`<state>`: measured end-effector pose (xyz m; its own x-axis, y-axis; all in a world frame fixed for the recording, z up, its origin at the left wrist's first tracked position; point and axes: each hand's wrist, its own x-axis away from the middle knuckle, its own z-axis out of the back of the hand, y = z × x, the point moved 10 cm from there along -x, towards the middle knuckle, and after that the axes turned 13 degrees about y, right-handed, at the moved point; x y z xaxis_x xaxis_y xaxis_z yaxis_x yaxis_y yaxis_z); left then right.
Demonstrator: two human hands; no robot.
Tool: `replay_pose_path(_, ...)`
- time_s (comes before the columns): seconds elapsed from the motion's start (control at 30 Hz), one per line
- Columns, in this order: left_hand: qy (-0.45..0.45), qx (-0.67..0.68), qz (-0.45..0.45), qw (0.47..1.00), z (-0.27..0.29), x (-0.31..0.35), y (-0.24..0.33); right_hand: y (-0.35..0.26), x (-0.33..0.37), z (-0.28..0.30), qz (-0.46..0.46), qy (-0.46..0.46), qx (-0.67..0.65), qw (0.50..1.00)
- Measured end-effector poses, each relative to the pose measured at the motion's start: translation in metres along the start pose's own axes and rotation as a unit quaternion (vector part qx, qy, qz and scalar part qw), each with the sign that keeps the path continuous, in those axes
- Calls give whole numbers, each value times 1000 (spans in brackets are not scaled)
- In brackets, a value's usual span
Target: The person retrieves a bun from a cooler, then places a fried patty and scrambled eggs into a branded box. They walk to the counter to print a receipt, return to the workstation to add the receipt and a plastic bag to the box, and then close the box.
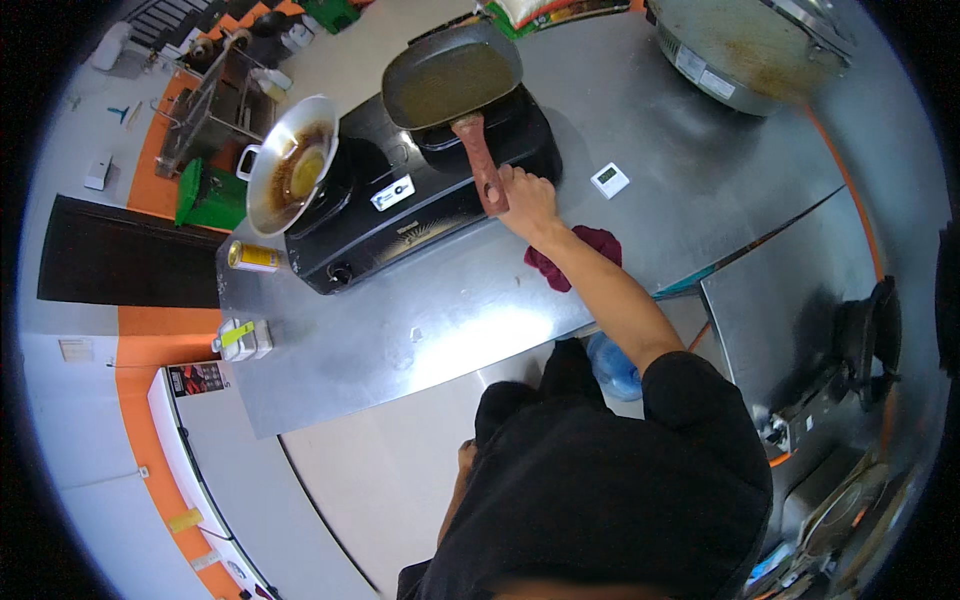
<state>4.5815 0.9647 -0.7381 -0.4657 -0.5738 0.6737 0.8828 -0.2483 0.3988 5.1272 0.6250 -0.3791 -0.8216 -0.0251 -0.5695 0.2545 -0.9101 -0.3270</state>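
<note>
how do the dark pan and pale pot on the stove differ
The dark pan is squarish; the pale pot is round. The dark pan has one long reddish-brown handle; the pale pot shows a small loop handle. The right hand is by the dark pan's handle; no hand touches the pale pot. Both sit on the black stove.

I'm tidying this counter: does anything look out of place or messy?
The dark red cloth lies crumpled, not folded, on the metal counter near the stove, which looks untidy. Brown marks inside the white pan might be residue. No damage stands out.
</note>
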Motion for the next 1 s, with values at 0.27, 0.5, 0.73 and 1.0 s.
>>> replay_pose_path(0.27,-63,-179,-182,965,-31,20,81,2,16,-17,-9,-136,-58,989)
replay_pose_path(0.5,-34,-136,-136,981,-51,1,97,-13,23,-20,131,-96,67,984)
replay_pose_path(0.73,-21,-72,-151,986,-55,4,94,-19,30,-53,259,-67,160,950)
replay_pose_path(1.0,-55,-36,-254,965,-62,-3,87,-12,19,-2,161,-91,116,976)
